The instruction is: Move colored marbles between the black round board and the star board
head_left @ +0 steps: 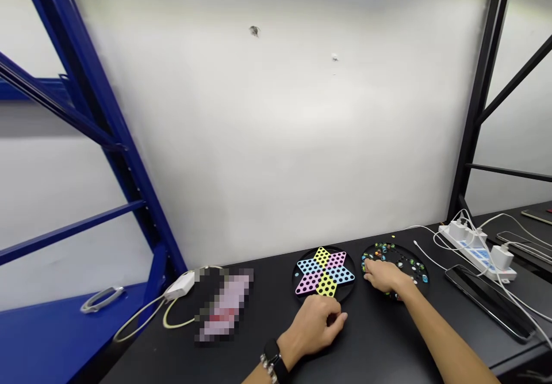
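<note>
My left hand (317, 323) rests at the near edge of a star-shaped Chinese checkers board (324, 272) with yellow, pink and blue points full of holes. Its fingers curl inward, the thumb bent beside them, and the inside of the palm is hidden. Over a round black tray (425, 257) to the right, my right hand (383, 275) reaches down with fingers bent together. Its fingertips touch down among colourful glass marbles (382, 249); whether one is pinched is too small to see. More marbles lie along the tray's right side.
A white power strip (478, 254) with chargers and tangled cables lies at right, beside a dark phone (489, 300). On the left are a white adapter (181, 284) with cable and a blurred pinkish packet (226, 306). Blue (129, 171) and black (474, 102) frames flank the white wall.
</note>
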The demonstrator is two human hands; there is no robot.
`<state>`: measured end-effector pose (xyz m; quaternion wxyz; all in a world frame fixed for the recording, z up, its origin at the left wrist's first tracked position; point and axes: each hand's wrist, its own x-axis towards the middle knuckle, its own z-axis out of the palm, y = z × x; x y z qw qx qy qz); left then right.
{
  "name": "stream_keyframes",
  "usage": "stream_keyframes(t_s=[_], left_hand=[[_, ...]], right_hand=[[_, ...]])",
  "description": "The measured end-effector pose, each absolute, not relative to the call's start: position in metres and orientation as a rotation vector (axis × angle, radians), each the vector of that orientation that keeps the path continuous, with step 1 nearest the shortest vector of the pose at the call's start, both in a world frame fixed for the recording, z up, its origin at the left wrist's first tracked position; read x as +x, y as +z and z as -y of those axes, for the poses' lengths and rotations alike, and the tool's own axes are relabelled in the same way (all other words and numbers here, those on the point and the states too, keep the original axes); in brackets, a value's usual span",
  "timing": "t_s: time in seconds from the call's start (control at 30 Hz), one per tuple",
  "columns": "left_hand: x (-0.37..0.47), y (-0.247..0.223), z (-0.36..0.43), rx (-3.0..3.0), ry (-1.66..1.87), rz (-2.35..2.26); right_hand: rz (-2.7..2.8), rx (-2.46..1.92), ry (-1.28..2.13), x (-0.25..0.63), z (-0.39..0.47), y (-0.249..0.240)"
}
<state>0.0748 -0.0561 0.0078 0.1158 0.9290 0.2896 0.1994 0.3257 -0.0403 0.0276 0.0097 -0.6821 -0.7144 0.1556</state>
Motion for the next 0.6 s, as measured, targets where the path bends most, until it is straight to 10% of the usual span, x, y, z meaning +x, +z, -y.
stream_keyframes(t_s=[0.6], left_hand=[[0.071, 0.008, 0.055, 2.732, 0.578, -0.867]], right_hand=[[0.702, -0.998, 1.513, 0.339, -0.001, 0.013]])
